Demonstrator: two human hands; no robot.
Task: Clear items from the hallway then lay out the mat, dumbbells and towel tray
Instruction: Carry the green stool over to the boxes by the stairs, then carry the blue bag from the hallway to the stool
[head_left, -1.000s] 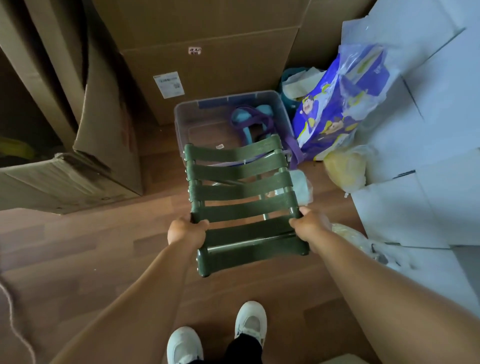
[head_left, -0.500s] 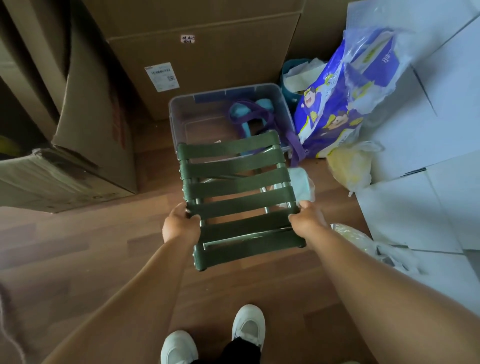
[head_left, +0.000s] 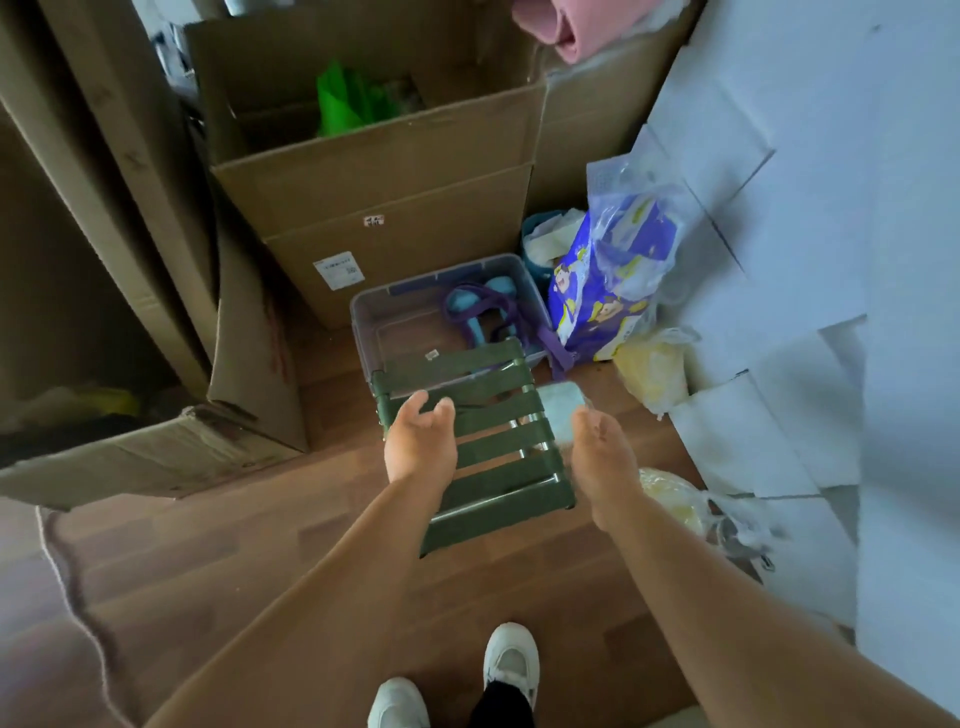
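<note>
Head view, looking down at a brown wood-plank floor (head_left: 249, 561) in a cluttered corner.

Olive-green folding stool with webbing-strap seat and metal frame (head_left: 496, 447): sits on the floor just ahead of the person's white shoes (head_left: 511, 660). Its far edge meets the near wall of a clear plastic storage bin (head_left: 363, 332).

Left hand (head_left: 418, 444): over the stool's left side, fingers loose and spread, holding nothing. Cannot tell if it touches the straps.

Right hand (head_left: 602, 457): off the stool's right edge, palm turned inward, fingers relaxed, holding nothing.

Inside the bin: a purple fabric strap (head_left: 498, 312) looped round a light-blue object (head_left: 462, 301). What that object is, unclear.

Small pale wrapped packet (head_left: 563, 413): on the floor at the stool's right, just past the right fingertips.

Behind the bin: a tall open brown cardboard box (head_left: 395, 202), a bright green bag (head_left: 348, 101) inside it.

Right of the bin: a blue-and-purple printed plastic pack (head_left: 608, 291), leaning; a yellowish plastic bag (head_left: 657, 371) beside it. White foam boards (head_left: 805, 260) stacked along the right side.

Left: flattened cardboard sheets (head_left: 156, 208), leaning.
</note>
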